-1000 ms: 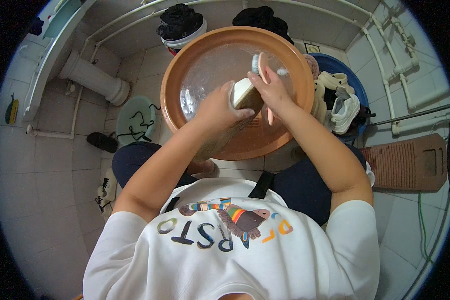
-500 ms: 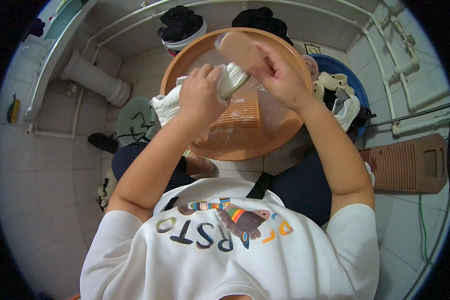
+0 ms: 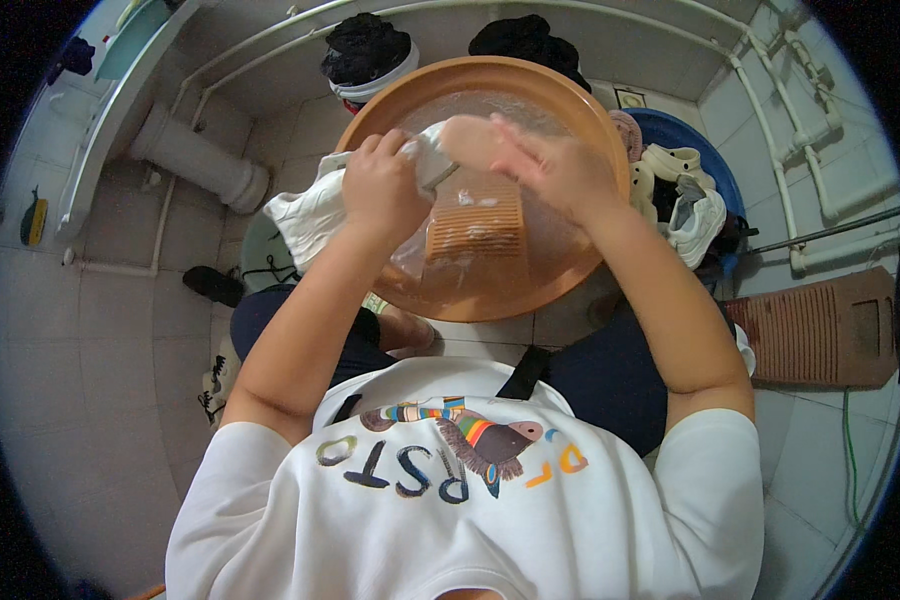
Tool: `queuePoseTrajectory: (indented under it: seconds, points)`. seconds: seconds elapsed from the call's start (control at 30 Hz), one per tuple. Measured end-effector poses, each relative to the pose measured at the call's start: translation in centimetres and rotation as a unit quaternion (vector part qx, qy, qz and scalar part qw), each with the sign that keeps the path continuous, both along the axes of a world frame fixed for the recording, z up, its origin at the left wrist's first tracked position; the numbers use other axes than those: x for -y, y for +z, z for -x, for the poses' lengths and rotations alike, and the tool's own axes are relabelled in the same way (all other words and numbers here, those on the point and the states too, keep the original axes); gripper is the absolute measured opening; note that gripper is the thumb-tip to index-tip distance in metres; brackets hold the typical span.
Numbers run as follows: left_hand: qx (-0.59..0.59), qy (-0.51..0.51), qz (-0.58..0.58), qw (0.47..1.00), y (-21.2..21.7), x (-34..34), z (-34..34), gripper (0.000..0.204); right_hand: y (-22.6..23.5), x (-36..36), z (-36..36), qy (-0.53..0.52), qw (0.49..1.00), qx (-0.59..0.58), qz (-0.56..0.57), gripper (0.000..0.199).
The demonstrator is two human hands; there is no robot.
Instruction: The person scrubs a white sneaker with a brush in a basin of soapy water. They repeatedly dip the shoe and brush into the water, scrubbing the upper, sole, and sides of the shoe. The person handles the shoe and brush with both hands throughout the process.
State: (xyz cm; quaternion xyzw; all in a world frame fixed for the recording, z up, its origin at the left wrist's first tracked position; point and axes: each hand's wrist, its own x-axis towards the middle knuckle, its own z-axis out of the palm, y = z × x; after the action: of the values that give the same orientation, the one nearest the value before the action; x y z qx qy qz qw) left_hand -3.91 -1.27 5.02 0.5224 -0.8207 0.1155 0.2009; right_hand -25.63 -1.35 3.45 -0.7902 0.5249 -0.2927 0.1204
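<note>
My left hand (image 3: 384, 185) is wrapped around a white shoe (image 3: 315, 208) above the left side of a large orange basin (image 3: 450, 312). One end of the shoe hangs out past the basin's rim. A beige-backed scrub brush (image 3: 470, 142), blurred by motion, is gripped in my right hand (image 3: 562, 172). It lies against the shoe's far end; its bristles are hidden. Below, a ribbed orange washboard (image 3: 475, 240) with patches of suds rests in the cloudy, soapy water.
A blue tub (image 3: 730, 170) with several shoes, including cream clogs (image 3: 673, 162), stands right of the basin. A brown washboard (image 3: 820, 325) lies farther right. Buckets of dark cloth (image 3: 368, 52) stand behind. At left are a pale green basin (image 3: 260, 235) and a dark shoe (image 3: 213, 285).
My left hand has drawn the shoe left and slightly nearer. The brush has turned flatter and come lower against the shoe, with my right hand following.
</note>
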Motion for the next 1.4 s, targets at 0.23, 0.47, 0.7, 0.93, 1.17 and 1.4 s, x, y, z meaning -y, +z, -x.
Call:
queuePoseTrajectory:
  seconds: [0.23,0.47,0.7,0.93,1.17,1.4]
  points:
    - [0.005,-0.019,0.027,0.999,-0.7,-0.5,-0.3,0.037,0.8,-0.6,-0.2,0.002,0.999,-0.027,-0.04,0.047]
    - [-0.015,-0.048,0.022,0.998,-1.4,-0.9,-0.6,0.034,0.6,-0.4,-0.6,0.003,0.995,0.03,-0.09,0.047]
    - [-0.031,-0.085,-0.042,0.995,-0.6,-2.3,0.1,0.041,-0.7,1.5,0.0,0.057,0.9,0.351,-0.253,0.059]
    - [-0.018,-0.09,-0.038,0.995,-0.3,-3.3,1.3,0.044,0.7,-0.6,-1.2,0.044,0.873,0.342,-0.344,0.054]
    - [-0.021,-0.074,-0.012,0.997,0.0,-3.5,2.1,0.046,2.0,-1.2,-1.5,0.038,0.856,0.33,-0.396,0.042]
    - [-0.016,-0.088,-0.017,0.996,0.3,-3.6,1.8,0.044,2.1,-0.9,-0.6,0.052,0.863,0.316,-0.391,0.03]
